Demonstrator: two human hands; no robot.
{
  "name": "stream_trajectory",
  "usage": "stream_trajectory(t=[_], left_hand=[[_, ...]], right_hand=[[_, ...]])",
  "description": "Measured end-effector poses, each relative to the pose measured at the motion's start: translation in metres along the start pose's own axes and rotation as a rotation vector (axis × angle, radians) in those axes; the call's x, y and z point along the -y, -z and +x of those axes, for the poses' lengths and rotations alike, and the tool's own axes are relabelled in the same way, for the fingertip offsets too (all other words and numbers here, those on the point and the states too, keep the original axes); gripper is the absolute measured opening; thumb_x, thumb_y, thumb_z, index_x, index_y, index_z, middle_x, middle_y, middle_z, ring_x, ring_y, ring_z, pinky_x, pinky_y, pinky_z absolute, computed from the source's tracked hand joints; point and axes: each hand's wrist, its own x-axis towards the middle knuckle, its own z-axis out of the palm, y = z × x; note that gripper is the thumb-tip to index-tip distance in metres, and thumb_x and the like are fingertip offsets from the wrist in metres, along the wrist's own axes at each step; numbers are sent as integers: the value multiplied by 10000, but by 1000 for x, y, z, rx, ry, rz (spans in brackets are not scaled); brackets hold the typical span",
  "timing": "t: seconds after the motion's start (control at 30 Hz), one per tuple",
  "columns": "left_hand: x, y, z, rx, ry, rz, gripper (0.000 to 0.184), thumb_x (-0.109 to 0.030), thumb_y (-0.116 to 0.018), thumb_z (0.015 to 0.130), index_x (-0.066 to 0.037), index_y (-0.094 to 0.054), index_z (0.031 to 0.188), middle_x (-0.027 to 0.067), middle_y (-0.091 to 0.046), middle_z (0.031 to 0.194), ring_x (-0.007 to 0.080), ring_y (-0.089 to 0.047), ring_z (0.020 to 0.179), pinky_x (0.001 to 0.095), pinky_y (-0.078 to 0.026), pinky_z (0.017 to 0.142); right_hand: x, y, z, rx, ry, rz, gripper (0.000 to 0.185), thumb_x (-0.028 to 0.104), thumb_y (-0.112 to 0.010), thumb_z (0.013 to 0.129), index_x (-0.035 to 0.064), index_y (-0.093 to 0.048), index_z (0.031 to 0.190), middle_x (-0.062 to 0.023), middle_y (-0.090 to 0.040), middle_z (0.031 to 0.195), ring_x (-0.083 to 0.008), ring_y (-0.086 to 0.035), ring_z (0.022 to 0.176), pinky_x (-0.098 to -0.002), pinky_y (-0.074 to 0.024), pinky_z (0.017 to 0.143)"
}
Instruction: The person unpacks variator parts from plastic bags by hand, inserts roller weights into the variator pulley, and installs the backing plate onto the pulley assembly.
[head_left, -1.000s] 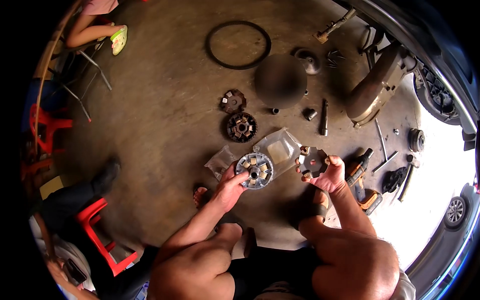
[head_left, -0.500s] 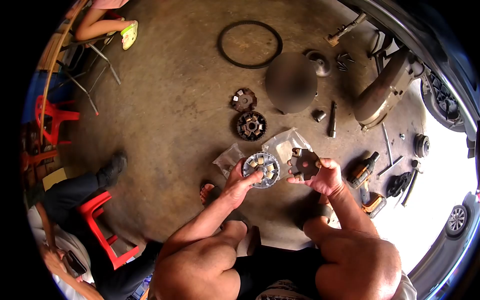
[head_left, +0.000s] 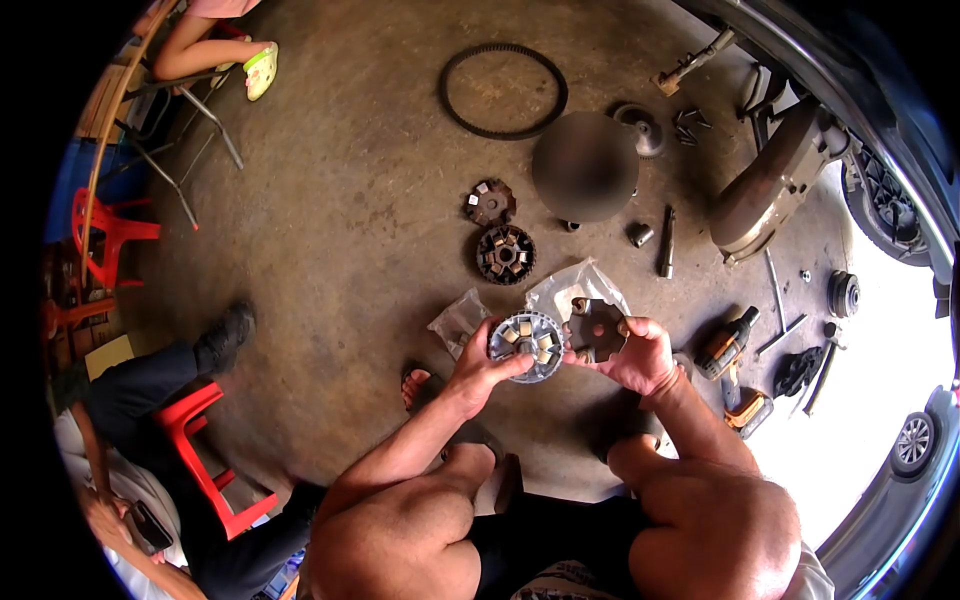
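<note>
My left hand (head_left: pixel 477 372) grips a silvery scooter variator (head_left: pixel 527 347) by its left edge, thumb across its face. Pale roller weights sit in its slots. In my right hand (head_left: pixel 645 358) is a dark ramp plate (head_left: pixel 600 330) with notched edges, pinched between thumb and fingers close to the variator's right side. Under and behind the two parts lie clear plastic bags (head_left: pixel 575 285) on the floor. Farther out are a second, darker variator (head_left: pixel 505 255) with rollers in it and a worn brown ramp plate (head_left: pixel 490 203).
A drive belt (head_left: pixel 503 91) lies at the back, near a metal pulley disc (head_left: pixel 640 130). To the right are a socket (head_left: pixel 640 235), an extension bar (head_left: pixel 668 243), a cordless driver (head_left: pixel 727 343) and an engine casing (head_left: pixel 770 190). A seated person (head_left: pixel 130 500) and red stool (head_left: pixel 195 450) are at left.
My right hand has brought the ramp plate left, nearer to the variator, and turned it slightly. The left hand with the variator has shifted a little to the right.
</note>
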Motion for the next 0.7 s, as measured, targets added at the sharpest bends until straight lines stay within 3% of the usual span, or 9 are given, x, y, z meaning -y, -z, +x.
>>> stream_trajectory(t=[0.2,0.23,0.47,0.53,0.7], left_hand=[[-16,-7,-4,-16,14,-6,778,-200,-846,752,10,-401,1355,97,-609,1225,199,-584,1157,364,-433,1048],[-16,-7,-4,-27,22,-10,768,-211,-843,755,9,-407,1348,97,-610,1220,198,-588,1148,360,-443,1038],[-21,-7,-6,-74,104,8,679,-266,-786,808,-15,-426,1326,102,-613,1211,182,-608,1113,364,-515,938],[-20,-4,-6,-70,142,-109,662,-263,-768,825,-23,-420,1335,108,-612,1212,188,-616,1106,382,-528,928],[-22,-8,-7,-57,107,-87,642,-213,-759,835,-18,-413,1340,119,-609,1220,197,-617,1114,390,-526,941]], right_hand=[[-1,-8,0,-15,-2,-25,729,299,-689,804,-13,-441,1413,-172,-577,1295,-367,-513,1270,-594,-335,1126],[-2,-11,0,-61,-1,-57,705,298,-693,799,3,-451,1392,-67,-626,1021,-375,-493,1283,-630,-334,1104],[-3,-8,3,-51,-11,-49,737,302,-690,799,-3,-427,1417,-76,-626,1030,-372,-486,1289,-625,-336,1104],[-4,-1,3,-4,-22,-20,723,310,-681,815,-10,-442,1417,-152,-581,1301,-351,-507,1279,-584,-340,1122],[-2,-2,3,9,-17,-37,720,310,-689,814,-8,-446,1412,-131,-603,1248,-342,-514,1269,-578,-344,1120]])
